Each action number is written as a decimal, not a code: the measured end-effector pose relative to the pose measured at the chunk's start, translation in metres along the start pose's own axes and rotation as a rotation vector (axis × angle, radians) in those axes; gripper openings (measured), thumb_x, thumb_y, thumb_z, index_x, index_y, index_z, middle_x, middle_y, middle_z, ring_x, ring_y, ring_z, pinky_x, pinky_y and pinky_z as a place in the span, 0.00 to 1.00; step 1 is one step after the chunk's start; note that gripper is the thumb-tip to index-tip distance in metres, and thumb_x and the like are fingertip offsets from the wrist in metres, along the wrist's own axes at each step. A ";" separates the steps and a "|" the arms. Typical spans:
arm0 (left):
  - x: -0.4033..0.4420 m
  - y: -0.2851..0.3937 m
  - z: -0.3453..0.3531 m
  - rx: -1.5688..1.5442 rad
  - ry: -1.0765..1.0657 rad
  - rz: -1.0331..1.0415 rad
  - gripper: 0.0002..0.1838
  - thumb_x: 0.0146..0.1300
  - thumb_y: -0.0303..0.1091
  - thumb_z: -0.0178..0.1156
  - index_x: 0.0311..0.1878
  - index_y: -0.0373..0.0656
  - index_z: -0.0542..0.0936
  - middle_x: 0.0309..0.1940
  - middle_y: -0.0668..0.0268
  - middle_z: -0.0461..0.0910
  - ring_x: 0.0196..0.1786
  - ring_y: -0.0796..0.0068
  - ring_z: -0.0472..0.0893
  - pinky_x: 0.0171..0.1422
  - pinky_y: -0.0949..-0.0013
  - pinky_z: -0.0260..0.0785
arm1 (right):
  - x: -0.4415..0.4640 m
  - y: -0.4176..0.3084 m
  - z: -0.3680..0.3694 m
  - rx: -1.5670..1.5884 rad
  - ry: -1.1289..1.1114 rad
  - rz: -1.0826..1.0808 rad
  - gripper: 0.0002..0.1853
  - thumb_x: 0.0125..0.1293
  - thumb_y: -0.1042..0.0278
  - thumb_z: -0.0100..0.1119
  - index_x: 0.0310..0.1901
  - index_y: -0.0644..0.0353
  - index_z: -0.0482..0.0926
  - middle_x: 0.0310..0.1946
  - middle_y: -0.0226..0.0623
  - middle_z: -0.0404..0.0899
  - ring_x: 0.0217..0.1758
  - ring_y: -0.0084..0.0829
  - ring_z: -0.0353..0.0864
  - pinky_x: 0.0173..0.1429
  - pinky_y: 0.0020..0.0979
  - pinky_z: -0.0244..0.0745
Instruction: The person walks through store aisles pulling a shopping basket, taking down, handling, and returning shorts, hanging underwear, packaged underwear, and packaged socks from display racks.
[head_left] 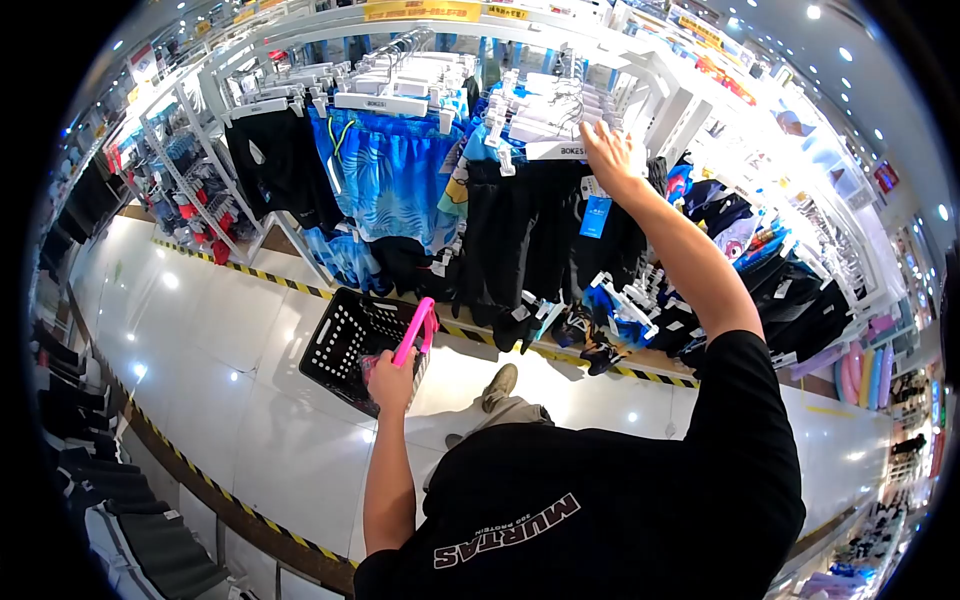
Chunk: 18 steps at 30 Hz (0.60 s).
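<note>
My left hand [389,384] is closed round the pink handle [418,328] of a black shopping basket [337,338]. The basket hangs tilted over the floor, with something reddish partly hidden inside by my hand. My right hand [612,158] is raised to the rack, fingers bent over the right end of a white clothes hanger [556,150]. Below that hanger are black shorts [525,225] with a blue tag [594,216]. Just to the left hang blue palm-print shorts [390,170] on another white hanger [380,104].
White display racks [300,38] stand in front, with a lower row of hanging clothes [620,305] beneath. Yellow-black striped tape [275,282] marks the rack's base along the tiled floor [250,400]. Dark folded goods [140,530] line the left side.
</note>
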<state>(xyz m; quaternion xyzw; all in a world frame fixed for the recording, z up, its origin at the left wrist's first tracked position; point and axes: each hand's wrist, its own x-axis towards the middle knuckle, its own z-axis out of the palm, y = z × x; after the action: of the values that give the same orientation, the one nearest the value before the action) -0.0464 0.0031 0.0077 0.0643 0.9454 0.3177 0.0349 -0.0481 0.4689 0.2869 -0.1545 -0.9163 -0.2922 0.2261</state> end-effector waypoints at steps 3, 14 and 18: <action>0.010 0.001 -0.001 0.003 -0.001 -0.031 0.27 0.63 0.62 0.64 0.36 0.42 0.82 0.32 0.51 0.85 0.40 0.43 0.85 0.45 0.47 0.74 | 0.000 -0.002 -0.008 0.017 -0.061 -0.025 0.18 0.68 0.72 0.53 0.59 0.50 0.70 0.51 0.38 0.76 0.52 0.41 0.84 0.56 0.49 0.75; 0.044 -0.016 0.005 -0.031 0.136 -0.012 0.25 0.66 0.58 0.63 0.36 0.41 0.82 0.30 0.50 0.84 0.38 0.41 0.83 0.44 0.46 0.73 | -0.006 0.003 0.017 0.311 0.314 -0.205 0.19 0.64 0.72 0.56 0.57 0.56 0.72 0.48 0.43 0.76 0.52 0.44 0.80 0.53 0.45 0.75; 0.055 -0.019 0.010 -0.051 0.140 -0.017 0.25 0.66 0.57 0.63 0.35 0.39 0.81 0.30 0.51 0.84 0.36 0.44 0.83 0.41 0.46 0.72 | -0.008 -0.003 0.022 0.373 0.175 -0.148 0.22 0.59 0.71 0.62 0.56 0.58 0.73 0.48 0.43 0.74 0.54 0.46 0.77 0.58 0.45 0.73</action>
<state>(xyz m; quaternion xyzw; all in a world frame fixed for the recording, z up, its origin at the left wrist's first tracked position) -0.1019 0.0026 -0.0132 0.0332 0.9377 0.3449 -0.0271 -0.0494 0.4785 0.2657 -0.0162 -0.9402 -0.1456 0.3075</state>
